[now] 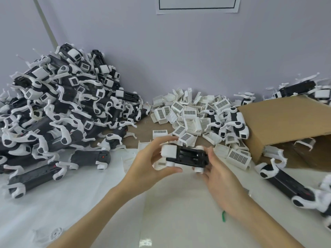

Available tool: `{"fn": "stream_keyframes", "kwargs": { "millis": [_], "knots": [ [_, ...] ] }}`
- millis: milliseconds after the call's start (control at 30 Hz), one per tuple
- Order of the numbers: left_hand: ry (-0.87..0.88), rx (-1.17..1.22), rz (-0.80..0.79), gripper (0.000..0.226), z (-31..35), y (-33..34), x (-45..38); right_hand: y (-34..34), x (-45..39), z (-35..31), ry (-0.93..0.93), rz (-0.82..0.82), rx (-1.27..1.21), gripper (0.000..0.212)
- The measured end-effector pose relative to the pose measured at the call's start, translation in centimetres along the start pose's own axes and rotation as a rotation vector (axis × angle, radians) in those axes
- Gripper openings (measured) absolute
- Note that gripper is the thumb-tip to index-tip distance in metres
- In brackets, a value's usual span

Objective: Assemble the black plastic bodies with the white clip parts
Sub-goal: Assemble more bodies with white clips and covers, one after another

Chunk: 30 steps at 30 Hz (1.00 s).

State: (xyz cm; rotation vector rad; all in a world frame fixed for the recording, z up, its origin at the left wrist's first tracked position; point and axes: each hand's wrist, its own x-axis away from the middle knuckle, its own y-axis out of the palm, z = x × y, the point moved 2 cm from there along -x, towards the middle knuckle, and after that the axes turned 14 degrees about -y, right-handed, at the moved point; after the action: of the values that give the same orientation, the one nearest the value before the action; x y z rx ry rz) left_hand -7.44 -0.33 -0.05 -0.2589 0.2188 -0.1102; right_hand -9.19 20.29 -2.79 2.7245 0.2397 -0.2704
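Observation:
A black plastic body (189,157) with white fittings hangs above the table in the middle of the view, held by both hands. My left hand (152,161) grips its left end, fingers curled round the white clip part (169,150) seated there. My right hand (219,173) holds the right end from below and behind, its fingers partly hidden by the body. A loose heap of white clip parts (193,113) with gridded labels lies just behind the hands.
A tall pile of black-and-white bodies (59,108) fills the left side against the wall. A tipped cardboard box (286,122) lies at the right, with more bodies (286,181) in front of it and behind it. White sheeting (80,194) covers the near table.

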Motion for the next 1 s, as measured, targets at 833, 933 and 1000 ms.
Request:
{"fn": "stream_keyframes", "kwargs": {
  "millis": [833, 933, 1000],
  "knots": [
    [-0.105, 0.112, 0.048, 0.017, 0.4, 2.5, 1.1, 0.2, 0.6, -0.8, -0.097, 0.066, 0.044, 0.048],
    [0.017, -0.325, -0.037, 0.066, 0.0, 1.9, 1.2, -0.2, 0.3, -1.0, -0.093, 0.068, 0.042, 0.039],
    [0.175, -0.823, 0.031, 0.097, -0.9, 1.7, 1.3, -0.4, 0.2, -1.2, -0.046, 0.078, 0.034, 0.036]
  ]
}}
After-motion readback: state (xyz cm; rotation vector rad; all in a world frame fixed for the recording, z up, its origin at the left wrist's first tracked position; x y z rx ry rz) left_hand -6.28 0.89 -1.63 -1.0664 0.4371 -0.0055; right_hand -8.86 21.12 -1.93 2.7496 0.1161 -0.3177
